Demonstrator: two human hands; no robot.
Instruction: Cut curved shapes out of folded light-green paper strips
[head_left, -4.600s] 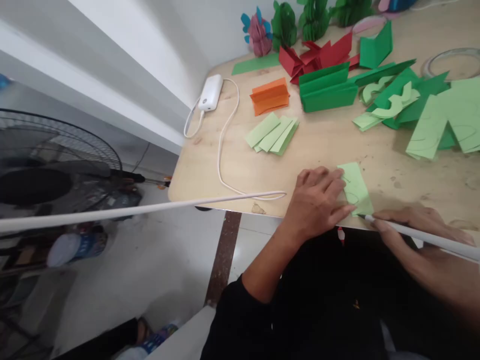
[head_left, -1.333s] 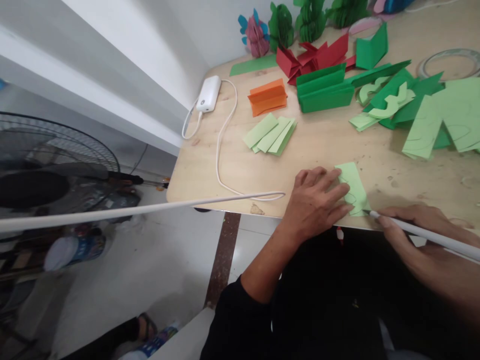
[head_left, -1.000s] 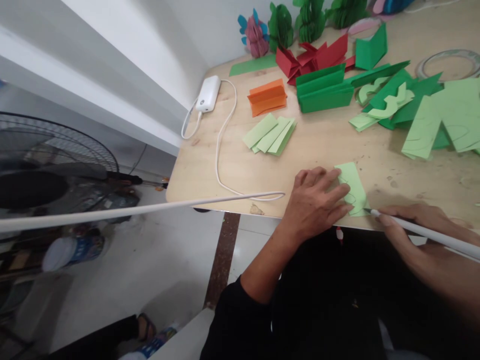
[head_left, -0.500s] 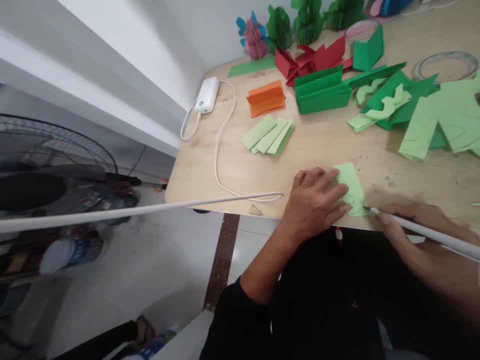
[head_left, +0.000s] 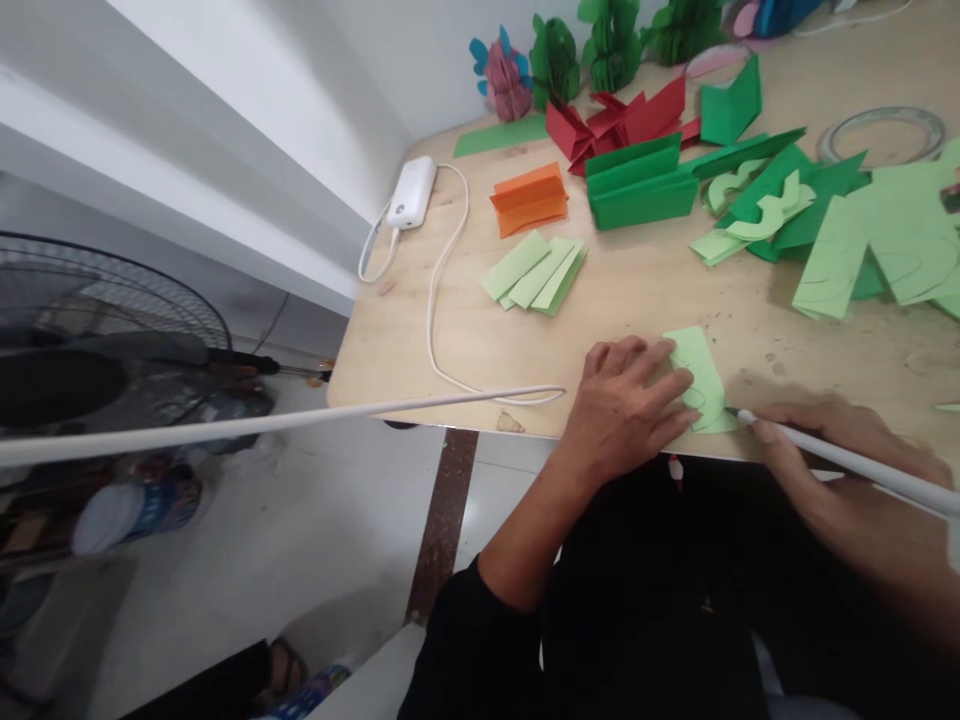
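Observation:
A light green piece of paper point(head_left: 705, 385) with faint curved lines drawn on it lies at the table's front edge. Fingers spread, my left hand point(head_left: 626, 400) rests flat over the paper's left side and presses it to the wood. My right hand point(head_left: 832, 460) is closed around a white pen point(head_left: 855, 461), whose dark tip touches the paper's right edge. To the left of the paper lie several folded light green strips point(head_left: 536, 272). Part of the drawn line is hidden under my left fingers.
Folded orange paper point(head_left: 529, 199), green paper point(head_left: 641, 185) and red paper point(head_left: 622, 120) stand farther back, with cut light green pieces point(head_left: 900, 230) at right. A tape roll point(head_left: 885, 137) lies behind. A white power bank point(head_left: 412, 193) trails a cable point(head_left: 300, 421) across the left edge.
The whole view has shifted very slightly. Both hands, the pen and the paper keep nearly the same places, with the pen tip still at the paper's right edge.

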